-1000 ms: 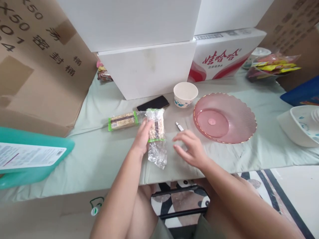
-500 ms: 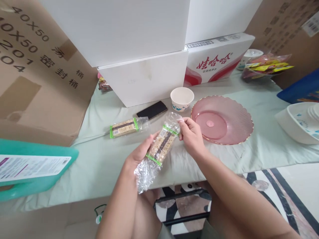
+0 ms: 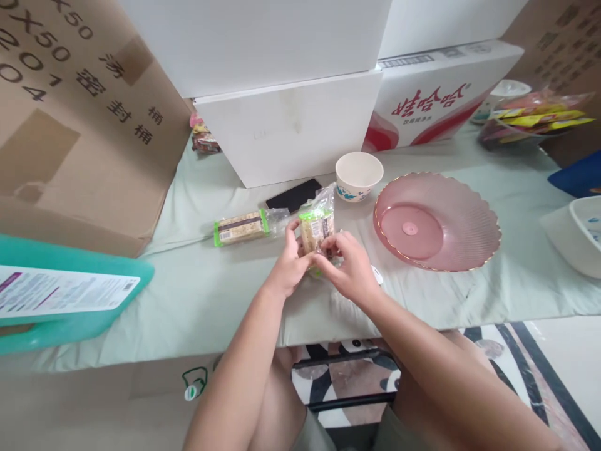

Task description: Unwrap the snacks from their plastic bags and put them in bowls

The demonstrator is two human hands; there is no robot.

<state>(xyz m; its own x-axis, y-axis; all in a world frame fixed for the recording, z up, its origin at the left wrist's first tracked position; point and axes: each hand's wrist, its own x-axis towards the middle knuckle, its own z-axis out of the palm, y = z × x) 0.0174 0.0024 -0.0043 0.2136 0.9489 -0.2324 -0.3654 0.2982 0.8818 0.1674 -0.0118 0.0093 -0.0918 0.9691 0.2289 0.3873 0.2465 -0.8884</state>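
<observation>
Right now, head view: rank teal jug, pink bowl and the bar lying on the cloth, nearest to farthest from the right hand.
1. Pink bowl: right of the right hand
2. Bar: left, past the left hand
3. Teal jug: far left

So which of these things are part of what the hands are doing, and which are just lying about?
In use:
green-ended packet, held by left hand and right hand
perhaps the matching packet nearby

Apparently just lying about:
black phone
white bowl
pink bowl
teal container
cardboard box

Dressed in plain, muted grey-green cloth shorts (image 3: 400, 432); bare at left hand (image 3: 292, 266), right hand (image 3: 354, 268), forearms (image 3: 244, 357) and legs (image 3: 277, 404).
</observation>
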